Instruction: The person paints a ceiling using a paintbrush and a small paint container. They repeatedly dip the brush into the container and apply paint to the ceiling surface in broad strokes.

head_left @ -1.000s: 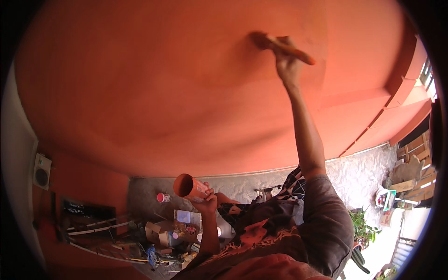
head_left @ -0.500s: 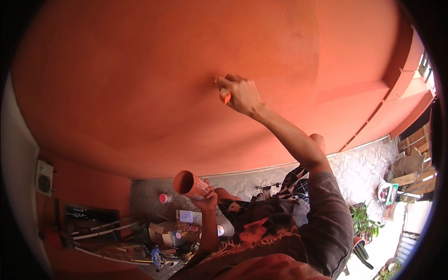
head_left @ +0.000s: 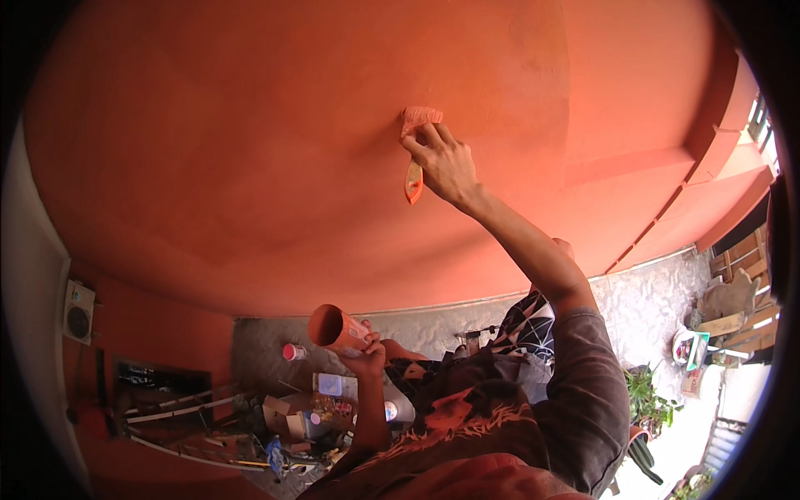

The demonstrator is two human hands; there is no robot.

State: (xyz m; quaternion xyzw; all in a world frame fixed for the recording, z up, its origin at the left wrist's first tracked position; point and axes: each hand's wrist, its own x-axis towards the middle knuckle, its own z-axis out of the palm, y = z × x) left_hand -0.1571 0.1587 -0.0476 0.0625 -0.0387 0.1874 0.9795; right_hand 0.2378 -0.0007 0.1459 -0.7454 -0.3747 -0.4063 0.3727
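My right hand (head_left: pixel 450 167) is closed round a paintbrush (head_left: pixel 413 185), its handle end pointing down and orange paint on it. The paint-coated bristles lie against the orange wall (head_left: pixel 275 150), where a slightly darker, wet-looking area spreads around them. Lower down, my left hand (head_left: pixel 367 358) grips a cylindrical paint container (head_left: pixel 340 327), tilted with its open mouth toward the upper left. Orange coats the inside of the container; how much paint it holds cannot be seen.
Below left, a small pinkish-red-lidded tub (head_left: pixel 293 352) stands on the grey floor. Near it are a cardboard box (head_left: pixel 285 417), assorted clutter and long pale poles (head_left: pixel 179 412). An air-conditioner unit (head_left: pixel 78 312) hangs at far left. Green plants (head_left: pixel 650 396) and wooden boards (head_left: pixel 737 292) are at right.
My right hand has shifted slightly right and turned, so the brush's bristles and handle now show. My left hand and the container have hardly moved.
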